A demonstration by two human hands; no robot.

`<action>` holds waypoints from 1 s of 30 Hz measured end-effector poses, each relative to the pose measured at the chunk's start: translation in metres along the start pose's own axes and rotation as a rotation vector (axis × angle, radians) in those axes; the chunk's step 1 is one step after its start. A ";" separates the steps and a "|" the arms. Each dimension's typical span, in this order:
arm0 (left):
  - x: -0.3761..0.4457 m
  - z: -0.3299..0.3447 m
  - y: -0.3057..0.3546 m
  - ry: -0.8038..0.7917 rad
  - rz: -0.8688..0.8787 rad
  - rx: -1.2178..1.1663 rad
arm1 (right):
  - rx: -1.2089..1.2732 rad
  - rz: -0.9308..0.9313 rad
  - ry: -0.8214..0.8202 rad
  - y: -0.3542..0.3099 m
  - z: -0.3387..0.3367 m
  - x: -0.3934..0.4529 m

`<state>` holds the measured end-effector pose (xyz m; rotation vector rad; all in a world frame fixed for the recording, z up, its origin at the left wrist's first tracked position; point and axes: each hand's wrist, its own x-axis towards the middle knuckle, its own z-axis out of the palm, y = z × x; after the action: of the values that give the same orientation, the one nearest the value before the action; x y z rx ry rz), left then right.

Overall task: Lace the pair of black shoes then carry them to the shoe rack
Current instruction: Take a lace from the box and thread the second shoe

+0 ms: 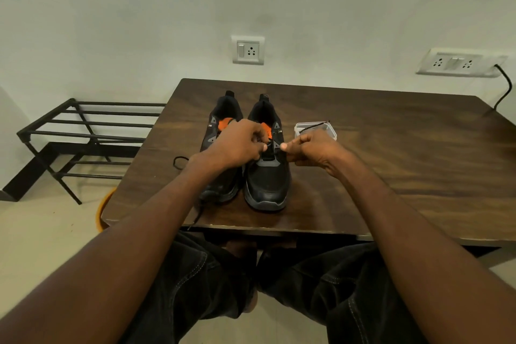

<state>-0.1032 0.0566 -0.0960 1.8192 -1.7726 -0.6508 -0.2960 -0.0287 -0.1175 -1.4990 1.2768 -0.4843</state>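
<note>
Two black shoes with orange insoles stand side by side on the dark wooden table (pixel 391 148), toes toward me. My left hand (pixel 237 145) hovers over the left shoe (pixel 220 190) and pinches a black lace at the eyelets of the right shoe (pixel 266 184). My right hand (pixel 312 148) pinches the same lace at the right shoe's right side; the lace end (pixel 315 126) sticks up behind my fingers. Another black lace (pixel 180 162) loops on the table left of the shoes and trails off the front edge.
A small clear plastic container (pixel 325 129) sits just behind my right hand. A black metal shoe rack (pixel 83 134) stands on the floor left of the table. An orange round object (pixel 104 208) shows under the table's left corner. Wall sockets and a black cable (pixel 505 86) are behind.
</note>
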 end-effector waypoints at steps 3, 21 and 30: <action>0.002 0.003 0.000 0.005 0.007 0.077 | -0.080 -0.028 -0.008 -0.002 0.002 -0.003; 0.004 -0.012 0.001 -0.206 -0.046 0.100 | -0.498 -0.201 0.248 -0.003 0.002 -0.002; -0.008 -0.017 0.002 -0.405 -0.195 0.023 | -0.580 -0.251 0.121 -0.003 0.018 0.003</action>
<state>-0.0933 0.0651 -0.0821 1.9986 -1.8644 -1.1476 -0.2791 -0.0240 -0.1225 -2.1600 1.4021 -0.3850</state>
